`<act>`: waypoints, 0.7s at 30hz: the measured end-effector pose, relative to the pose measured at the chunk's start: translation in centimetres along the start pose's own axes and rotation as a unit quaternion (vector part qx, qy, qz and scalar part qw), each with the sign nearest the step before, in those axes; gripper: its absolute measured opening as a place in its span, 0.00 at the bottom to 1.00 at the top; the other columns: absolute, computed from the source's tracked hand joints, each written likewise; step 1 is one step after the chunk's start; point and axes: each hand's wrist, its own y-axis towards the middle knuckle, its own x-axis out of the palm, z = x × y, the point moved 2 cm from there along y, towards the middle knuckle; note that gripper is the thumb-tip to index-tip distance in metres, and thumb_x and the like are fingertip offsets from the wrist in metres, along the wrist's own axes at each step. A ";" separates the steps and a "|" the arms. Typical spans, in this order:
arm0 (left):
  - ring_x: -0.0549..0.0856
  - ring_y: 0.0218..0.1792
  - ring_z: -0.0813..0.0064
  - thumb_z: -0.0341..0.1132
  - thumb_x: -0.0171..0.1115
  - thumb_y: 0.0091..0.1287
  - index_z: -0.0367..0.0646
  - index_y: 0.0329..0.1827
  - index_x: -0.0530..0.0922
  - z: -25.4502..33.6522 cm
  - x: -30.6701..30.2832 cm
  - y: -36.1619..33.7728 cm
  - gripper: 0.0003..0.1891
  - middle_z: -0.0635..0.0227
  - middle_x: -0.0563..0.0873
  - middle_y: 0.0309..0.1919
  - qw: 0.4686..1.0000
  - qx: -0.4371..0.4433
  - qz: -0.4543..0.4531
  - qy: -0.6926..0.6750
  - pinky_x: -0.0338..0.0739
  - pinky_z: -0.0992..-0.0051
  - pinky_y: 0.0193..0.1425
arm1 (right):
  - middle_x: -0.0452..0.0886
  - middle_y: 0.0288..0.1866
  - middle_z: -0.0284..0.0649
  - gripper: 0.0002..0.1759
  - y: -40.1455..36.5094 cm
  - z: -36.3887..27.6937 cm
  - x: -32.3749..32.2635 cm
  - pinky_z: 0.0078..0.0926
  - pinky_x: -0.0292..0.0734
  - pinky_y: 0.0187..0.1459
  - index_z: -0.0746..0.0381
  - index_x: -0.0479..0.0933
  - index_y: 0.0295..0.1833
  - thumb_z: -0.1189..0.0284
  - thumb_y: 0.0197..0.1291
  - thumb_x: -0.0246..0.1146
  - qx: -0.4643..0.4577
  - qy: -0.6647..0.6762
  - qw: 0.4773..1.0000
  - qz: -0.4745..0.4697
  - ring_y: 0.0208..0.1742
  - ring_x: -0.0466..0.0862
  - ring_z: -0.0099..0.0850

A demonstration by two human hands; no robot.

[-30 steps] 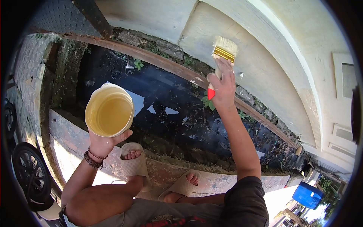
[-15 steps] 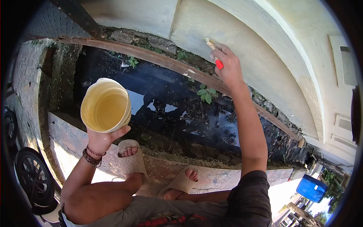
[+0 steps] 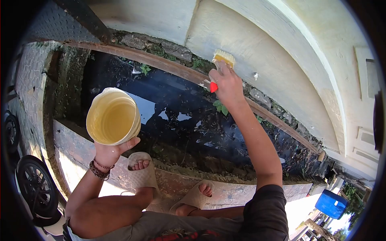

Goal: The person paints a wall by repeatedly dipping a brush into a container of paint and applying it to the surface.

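Note:
My right hand (image 3: pixel 227 82) is closed round the red handle of a paintbrush (image 3: pixel 224 58), whose wide pale bristles are right at the lower part of the cream wall (image 3: pixel 257 44). My left hand (image 3: pixel 110 152) supports a cream plastic bucket (image 3: pixel 113 116) from below, thumb along its lower side. The bucket is tilted toward me, and its inside looks pale yellow.
Between me and the wall runs a ditch of dark water (image 3: pixel 173 108), with a rusty beam (image 3: pixel 161 64) along its far side. My sandalled feet are on the near concrete ledge (image 3: pixel 241 192). A motorbike wheel (image 3: pixel 36 184) is at left, a blue barrel (image 3: pixel 331 204) at right.
The paintbrush has moved slightly down along the wall, and its bristles have turned to show their broad side. The bucket stays nearly in place in my left hand.

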 end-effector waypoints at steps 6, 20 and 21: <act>0.84 0.49 0.71 0.35 0.81 0.49 0.42 0.51 0.82 -0.3 -0.3 0.2 0.26 0.68 0.86 0.47 1.000 -0.003 -0.004 0.015 0.77 0.70 0.54 | 0.76 0.59 0.52 0.06 2.8 -1.5 -7.8 0.52 0.73 0.63 0.61 0.76 0.33 0.76 0.47 0.64 -0.020 0.015 0.968 0.249 0.63 0.75 0.56; 0.84 0.49 0.72 0.35 0.81 0.49 0.43 0.51 0.82 1.0 0.7 0.4 0.25 0.68 0.87 0.47 1.000 0.012 -0.014 -0.021 0.77 0.71 0.56 | 0.78 0.57 0.48 0.06 -2.2 5.5 -2.9 0.40 0.81 0.48 0.60 0.79 0.37 0.78 0.52 0.63 0.075 0.116 0.990 -0.001 0.50 0.83 0.49; 0.84 0.49 0.72 0.35 0.81 0.49 0.43 0.50 0.82 1.1 0.6 0.2 0.24 0.68 0.87 0.47 1.000 0.014 -0.017 -0.008 0.77 0.71 0.56 | 0.78 0.57 0.48 0.06 -1.7 5.2 -4.5 0.41 0.81 0.51 0.60 0.79 0.36 0.78 0.51 0.63 0.096 0.126 0.987 0.007 0.53 0.82 0.49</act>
